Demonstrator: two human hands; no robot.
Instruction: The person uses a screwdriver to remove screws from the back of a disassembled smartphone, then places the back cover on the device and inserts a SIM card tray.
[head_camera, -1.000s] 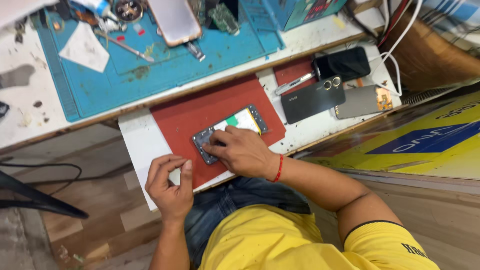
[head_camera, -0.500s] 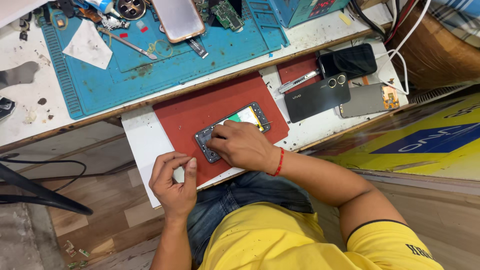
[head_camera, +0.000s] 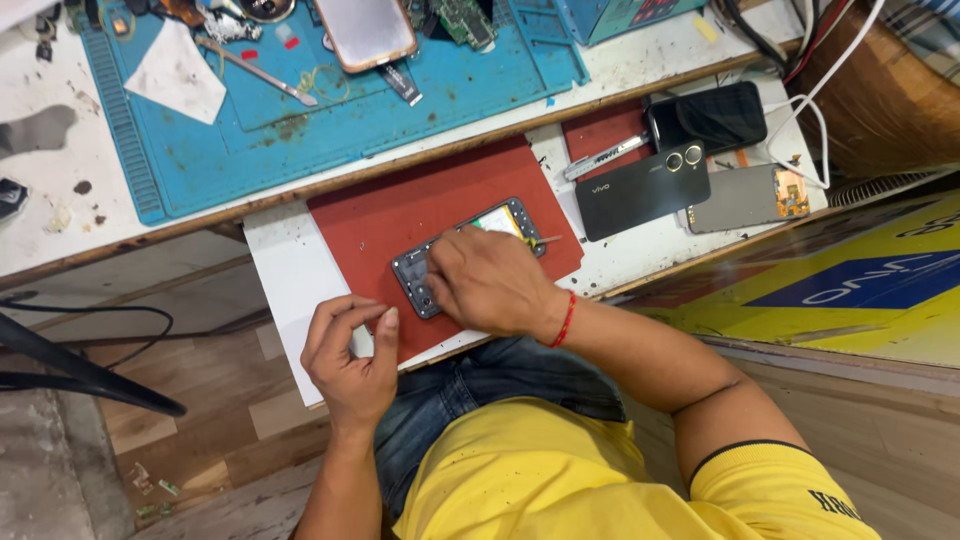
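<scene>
An opened phone with its back off lies on a red mat; its dark frame and a pale green part show. My right hand, with a red thread at the wrist, rests over the phone's near half and grips a thin metal tool whose tip pokes out beside the phone. My left hand sits at the mat's near edge on the white board, fingers curled toward the thumb. Whether it pinches anything is hidden.
A blue work mat behind holds a phone with a pinkish back, a circuit board, tweezers and a paper scrap. At the right lie a black phone, a dark-screened phone, a grey back cover, a pen-like tool and white cables.
My right hand stays on the opened phone with only small shifts. My left hand holds its place at the mat's edge. The view has drifted slightly.
</scene>
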